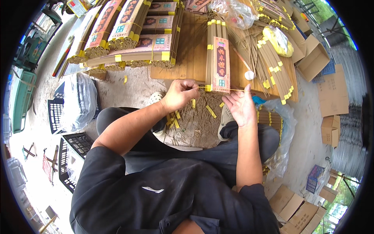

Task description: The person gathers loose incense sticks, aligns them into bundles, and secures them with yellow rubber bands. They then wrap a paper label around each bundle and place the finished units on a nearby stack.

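A bundle of incense sticks (209, 43) with yellow bands lies on the wooden table, pointing away from me, its near end at the front edge. On top of it rests a long printed paper label (221, 62), reddish with dark panels. A thin yellow rubber band (237, 90) is stretched sideways at the near end of the bundle. My left hand (181, 94) is closed, pinching the band just left of the bundle. To the right, my right hand (239, 105) holds the band's other side at the thumb, its fingers partly extended below. The band's path under the bundle is hidden.
Finished labelled bundles (130, 33) are piled at the left. Loose sticks (245, 45), unlabelled yellow-banded sticks (274, 66) and a yellow plastic bag (278, 41) lie at the right. Yellow scraps (210, 111) litter the floor. Black crates (76, 140) and cardboard boxes (314, 57) stand around.
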{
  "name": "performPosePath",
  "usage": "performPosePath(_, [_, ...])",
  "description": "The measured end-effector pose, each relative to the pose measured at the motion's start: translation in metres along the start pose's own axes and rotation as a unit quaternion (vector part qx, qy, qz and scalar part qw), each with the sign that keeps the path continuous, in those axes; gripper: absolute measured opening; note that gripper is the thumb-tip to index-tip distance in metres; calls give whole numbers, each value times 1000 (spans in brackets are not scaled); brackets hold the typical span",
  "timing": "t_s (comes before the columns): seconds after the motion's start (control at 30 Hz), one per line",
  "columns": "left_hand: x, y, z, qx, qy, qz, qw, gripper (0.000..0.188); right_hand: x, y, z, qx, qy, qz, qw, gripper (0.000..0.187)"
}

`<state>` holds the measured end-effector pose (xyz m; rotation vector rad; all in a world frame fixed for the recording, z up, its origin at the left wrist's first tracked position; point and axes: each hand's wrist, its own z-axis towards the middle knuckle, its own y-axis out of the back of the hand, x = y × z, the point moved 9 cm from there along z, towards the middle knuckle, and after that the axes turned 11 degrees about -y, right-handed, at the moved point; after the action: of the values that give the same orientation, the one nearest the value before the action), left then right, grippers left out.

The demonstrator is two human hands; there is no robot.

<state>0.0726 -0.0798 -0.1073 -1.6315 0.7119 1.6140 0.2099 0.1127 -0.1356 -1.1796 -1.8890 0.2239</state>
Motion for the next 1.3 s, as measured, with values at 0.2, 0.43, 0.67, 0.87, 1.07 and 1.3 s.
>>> performPosePath(0.2, [4, 4, 6, -6, -6, 15, 1000, 12, 2, -15, -2, 11, -10, -27, 1000, 91])
performPosePath(0.43, [6, 1, 16, -19, 21, 7, 1000, 11, -1, -13, 8, -18, -18, -42, 999, 76])
performPosePath(0.67, [15, -3, 20, -8, 37, 37, 999, 11, -2, -11, 15, -37, -28, -47, 998, 73])
performPosePath(0.87, [15, -6, 20, 3, 21, 35, 999, 14, -2, -8, 14, -23, -29, -45, 998, 77])
performPosePath(1.07, [20, 2, 26, -49, 23, 31, 998, 17, -1, -12, 14, -72, -29, -57, 995, 78])
performPosePath(1.3, [-31, 0, 29, -97, -212, 317, 919, 15, -1, -16, 19, -118, -27, -101, 987, 66])
